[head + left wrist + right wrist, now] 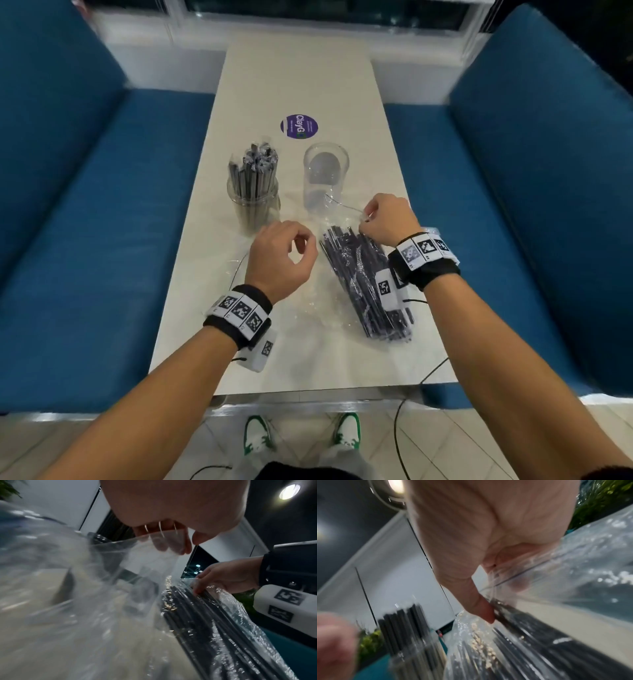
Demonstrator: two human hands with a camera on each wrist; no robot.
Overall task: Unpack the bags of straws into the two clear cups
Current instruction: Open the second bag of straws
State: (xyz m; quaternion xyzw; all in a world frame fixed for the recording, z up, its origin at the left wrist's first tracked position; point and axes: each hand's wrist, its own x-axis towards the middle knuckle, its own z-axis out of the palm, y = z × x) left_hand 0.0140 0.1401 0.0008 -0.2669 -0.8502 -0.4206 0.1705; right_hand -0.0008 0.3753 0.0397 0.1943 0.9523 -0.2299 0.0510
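- two clear cups stand on our white table. the left cup is full of dark straws that stand up in it. the right cup has no straws in it.
- we see a clear bag of straws lying flat on the table, near us and on the right side. its open end points far, toward the right cup. the dark straws are still inside it.
- our right hand is at the far end of that bag. its thumb and fingers pinch the thin plastic at the bag's mouth. in the right wrist view the thumb presses by the tips of the straws.
- our left hand is just left of the bag, near the left cup. its fingers are curled in. in the left wrist view the fingers sit behind a sheet of clear plastic, and they seem to hold its edge, but the picture is blurry and we cannot tell for sure.
- some loose clear plastic lies on the table under and beside our left hand.
- a round purple sticker is on the table, far behind the cups.
- blue seats are on both sides of the table.
- we wear black bands with black and white square marks on both wrists, and green and white shoes show under the near edge of the table.
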